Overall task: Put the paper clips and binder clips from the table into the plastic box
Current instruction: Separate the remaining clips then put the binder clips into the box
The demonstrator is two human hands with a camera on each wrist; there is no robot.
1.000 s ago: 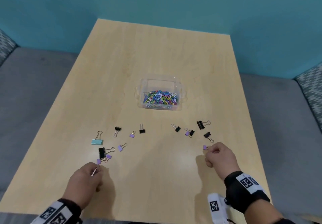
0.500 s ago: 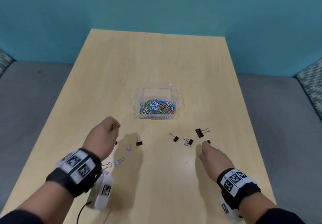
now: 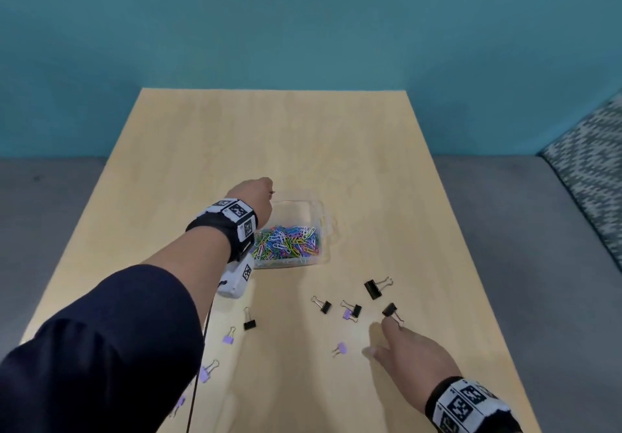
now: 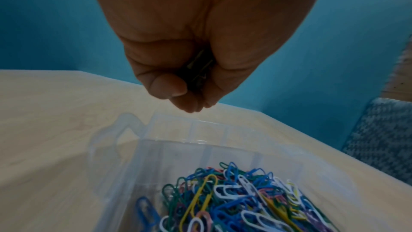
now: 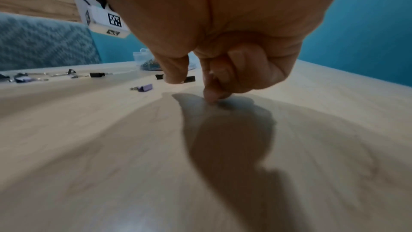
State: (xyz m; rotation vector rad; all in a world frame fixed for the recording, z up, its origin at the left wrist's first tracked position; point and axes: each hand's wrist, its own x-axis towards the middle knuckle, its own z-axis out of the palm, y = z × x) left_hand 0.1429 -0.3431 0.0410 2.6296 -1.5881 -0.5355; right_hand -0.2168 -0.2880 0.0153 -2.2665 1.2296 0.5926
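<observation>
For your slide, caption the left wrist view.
Left hand grips binder clips above the plastic box of coloured paper clips.

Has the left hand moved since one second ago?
Yes. The left hand has gone away from the person, from the near table edge to above the plastic box, gripping binder clips.

The plastic box (image 3: 316, 217) is set near the middle of the table (image 3: 269, 136), and a heap of paper clips (image 3: 287, 242) is held in it. The left hand (image 3: 254, 198) is held above the box's far left corner. Nearer the table's front edge, to the right of the box, four binder clips (image 3: 373, 288) are scattered close together, and one more (image 3: 340, 348) is found nearer still. The right hand (image 3: 412, 353) is placed just in front of this group, a fingertip (image 3: 387, 326) just beside the nearest clip (image 3: 391, 310). More binder clips (image 3: 249, 321) are spread to the front left, below the left forearm (image 3: 181, 264).
</observation>
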